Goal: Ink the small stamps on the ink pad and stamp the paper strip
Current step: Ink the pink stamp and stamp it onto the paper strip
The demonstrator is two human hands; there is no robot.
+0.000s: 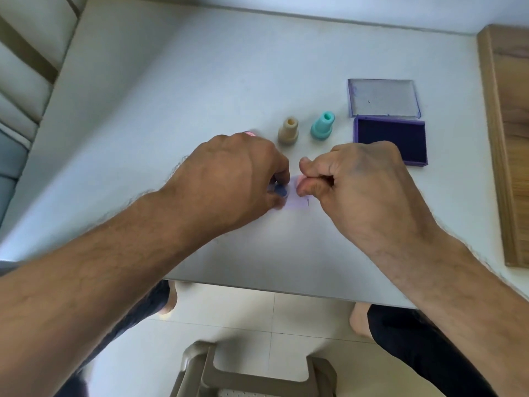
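step in hand: judged to be the pressing of a stamp onto the paper strip (297, 204), which lies flat on the table (200, 81) below and between the two hands
right hand (363, 181): fingers curled; a small pink piece (299, 181) is pinched between thumb and forefinger just over the strip; it is taken for a stamp, though most of it is hidden
left hand (234, 173): fingers curled down at the strip's left end; a blue item (280, 192) is gripped at the fingertips; whether it is a stamp cannot be told
spare stamps: a beige stamp (288, 131) and a teal stamp (322, 126) are stood upright just beyond the gap between the hands; a pink top (250, 134) is seen behind the left knuckles
ink pad (390, 138): uncovered, just beyond the right knuckles; its clear lid (383, 98) is laid farther out
technique: the strip should be pinned flat by the left hand; the stamp should be brought straight down, pressed evenly and lifted vertically without twist
risk: the light strip may be lifted with the stamp if it is not held down; a smear may be left by any sideways slip
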